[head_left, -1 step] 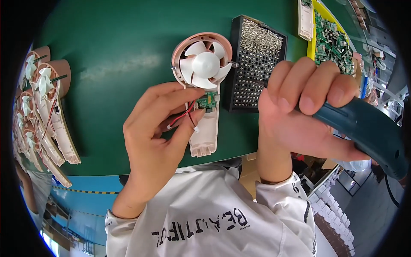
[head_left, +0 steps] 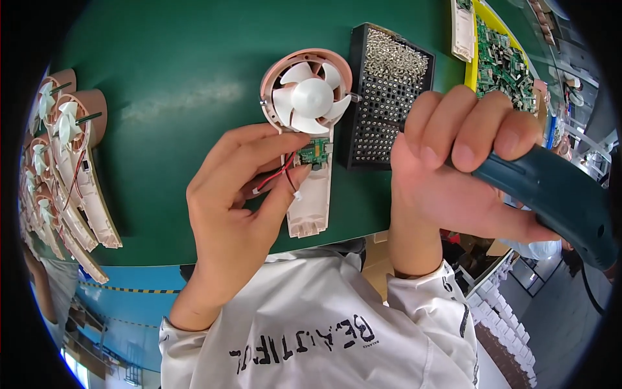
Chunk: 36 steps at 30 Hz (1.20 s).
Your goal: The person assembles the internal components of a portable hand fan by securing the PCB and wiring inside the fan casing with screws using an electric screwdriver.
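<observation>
A handheld fan with white blades in a pink ring lies on the table, its pale handle shell pointing at me. My left hand pinches a small green circuit board at the top of that shell, thumb below and fingers above. Red and black wires with white plugs hang by the fingertips. Raised at the right, my right hand wraps around a dark teal corded power tool, apparently an electric screwdriver. Its working tip is mostly hidden by the hand.
Right of the fan stands a black screw tray with a heap of silver screws. A yellow bin of green circuit boards sits at the far right beside a pale shell. Several fan halves line the left table edge.
</observation>
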Tool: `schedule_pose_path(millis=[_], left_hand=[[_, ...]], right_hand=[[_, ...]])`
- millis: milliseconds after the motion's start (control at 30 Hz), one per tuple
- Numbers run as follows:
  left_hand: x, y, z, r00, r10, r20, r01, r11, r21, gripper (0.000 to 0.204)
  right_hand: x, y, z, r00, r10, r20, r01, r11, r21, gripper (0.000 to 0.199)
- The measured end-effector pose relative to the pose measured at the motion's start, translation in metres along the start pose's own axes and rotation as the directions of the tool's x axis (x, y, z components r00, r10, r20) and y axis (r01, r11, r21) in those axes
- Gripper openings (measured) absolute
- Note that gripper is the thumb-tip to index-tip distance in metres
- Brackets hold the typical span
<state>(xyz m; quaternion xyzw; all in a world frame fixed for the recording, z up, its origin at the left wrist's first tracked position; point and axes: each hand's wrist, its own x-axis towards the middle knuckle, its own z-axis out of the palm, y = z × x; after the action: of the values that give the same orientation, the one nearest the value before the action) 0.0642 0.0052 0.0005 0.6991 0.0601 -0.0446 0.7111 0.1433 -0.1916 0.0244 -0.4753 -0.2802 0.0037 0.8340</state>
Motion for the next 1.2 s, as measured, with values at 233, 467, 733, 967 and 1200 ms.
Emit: schedule_pose_path(millis=[233,467,733,967,1200], left_hand=[[0.001,0.0,-0.001,1.0,0.009,0.008,-0.009,1.0,-0.012,0.027],[0.003,0.001,0.009,0.998,0.016,-0.056,-0.017,1.0,-0.012,0.026],[0.004,-0.004,0.008,0.996,0.058,-0.069,-0.06,0.998,-0.022,0.024],[0.003,-0.005,0.006,0.994,0.092,-0.055,-0.092,0.996,0.017,0.028],[0.003,-0.005,0.001,0.997,0.076,0.029,-0.077,0.997,0.03,0.032]], right_hand=[[0.0,0.007,0.005,0.997,-0.016,-0.074,0.016,1.0,-0.002,0.088],[-0.004,0.014,0.011,0.995,-0.096,-0.021,0.093,0.991,-0.097,0.089],[-0.001,-0.01,0.033,0.998,-0.036,-0.055,0.03,0.995,-0.094,0.065],[-0.014,-0.016,0.049,0.981,0.182,0.062,-0.18,0.983,-0.036,0.015],[-0.015,-0.008,0.056,0.985,0.171,-0.016,-0.171,0.985,-0.013,0.024]])
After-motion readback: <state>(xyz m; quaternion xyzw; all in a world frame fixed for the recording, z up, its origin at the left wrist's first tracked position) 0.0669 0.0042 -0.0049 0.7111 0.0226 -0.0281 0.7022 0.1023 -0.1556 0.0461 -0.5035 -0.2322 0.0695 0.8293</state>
